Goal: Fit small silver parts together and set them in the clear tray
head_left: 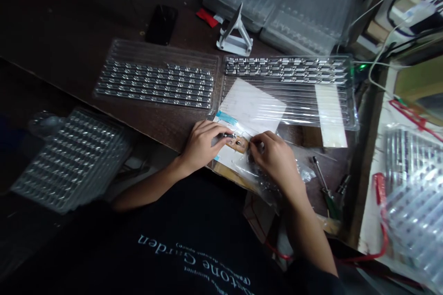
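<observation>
Between the thumb and fingertips of my left hand is a small dark-and-silver metal part. It is held at the left end of a small tan block, which has a round metal piece on top. My right hand is closed in a pinch by the block's right end; what its fingers hold, if anything, is too small to make out. Under the block lies a white sheet with blue tape at its edge. Clear plastic film lies around my right hand.
Clear ribbed trays of metal parts lie at left and right. A phone stand, a dark phone and stacked clear trays are behind. A screwdriver lies at right. More filled trays are stacked low at left.
</observation>
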The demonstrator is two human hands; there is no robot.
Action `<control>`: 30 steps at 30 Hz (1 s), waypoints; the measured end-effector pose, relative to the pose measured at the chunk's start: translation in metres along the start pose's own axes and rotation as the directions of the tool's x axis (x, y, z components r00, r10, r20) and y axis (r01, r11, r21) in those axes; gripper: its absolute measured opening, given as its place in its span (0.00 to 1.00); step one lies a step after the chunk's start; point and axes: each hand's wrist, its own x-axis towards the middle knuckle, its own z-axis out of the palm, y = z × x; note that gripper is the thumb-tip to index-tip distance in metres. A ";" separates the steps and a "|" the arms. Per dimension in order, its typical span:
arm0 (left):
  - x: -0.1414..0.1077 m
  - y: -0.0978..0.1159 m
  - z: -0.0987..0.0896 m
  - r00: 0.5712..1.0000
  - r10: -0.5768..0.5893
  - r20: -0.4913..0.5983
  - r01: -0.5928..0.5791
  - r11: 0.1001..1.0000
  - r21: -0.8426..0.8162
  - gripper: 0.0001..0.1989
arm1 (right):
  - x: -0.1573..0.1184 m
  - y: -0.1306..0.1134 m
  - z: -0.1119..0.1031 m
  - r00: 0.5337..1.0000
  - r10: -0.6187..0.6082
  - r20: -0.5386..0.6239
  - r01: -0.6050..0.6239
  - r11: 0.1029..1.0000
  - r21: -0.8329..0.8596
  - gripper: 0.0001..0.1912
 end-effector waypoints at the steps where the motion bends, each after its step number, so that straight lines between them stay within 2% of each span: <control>1: 0.000 0.000 0.000 1.000 -0.002 0.002 0.002 1.000 0.001 0.04 | 0.001 -0.002 0.001 1.000 0.001 0.005 -0.001 1.000 -0.017 0.07; 6: 0.000 0.001 0.000 0.999 -0.026 0.021 0.026 1.000 0.005 0.03 | 0.003 -0.008 0.003 0.998 0.045 0.035 -0.043 0.998 -0.051 0.04; 9: -0.001 0.000 0.001 1.000 -0.020 0.016 0.020 1.000 -0.001 0.03 | 0.003 -0.006 0.002 0.998 0.056 0.014 -0.057 0.997 0.055 0.04; 13: -0.001 -0.001 0.001 1.000 -0.018 0.021 0.018 1.000 -0.011 0.04 | 0.002 -0.003 0.000 1.000 -0.003 0.018 -0.002 0.967 0.254 0.04; 19: -0.001 -0.001 0.001 0.999 -0.044 0.027 0.045 0.999 -0.018 0.04 | -0.002 0.002 -0.010 0.997 -0.062 -0.046 0.072 0.961 0.267 0.10; 21: -0.002 -0.002 0.001 0.999 -0.044 0.022 0.045 0.999 -0.023 0.04 | -0.005 0.002 -0.013 0.985 -0.173 0.004 0.163 0.937 0.310 0.12; 23: -0.002 -0.003 0.002 0.999 -0.042 0.016 0.043 0.999 -0.025 0.04 | -0.007 0.000 -0.013 0.944 -0.317 0.088 0.265 0.891 0.370 0.13; 25: -0.003 -0.004 0.003 0.999 -0.043 0.016 0.044 0.999 -0.029 0.04 | -0.007 -0.004 -0.011 0.902 -0.402 0.157 0.316 0.863 0.393 0.13; 30: -0.003 -0.003 0.002 0.998 -0.065 0.016 0.065 0.997 -0.035 0.03 | -0.006 -0.017 -0.007 0.878 -0.406 0.254 0.336 0.900 0.279 0.12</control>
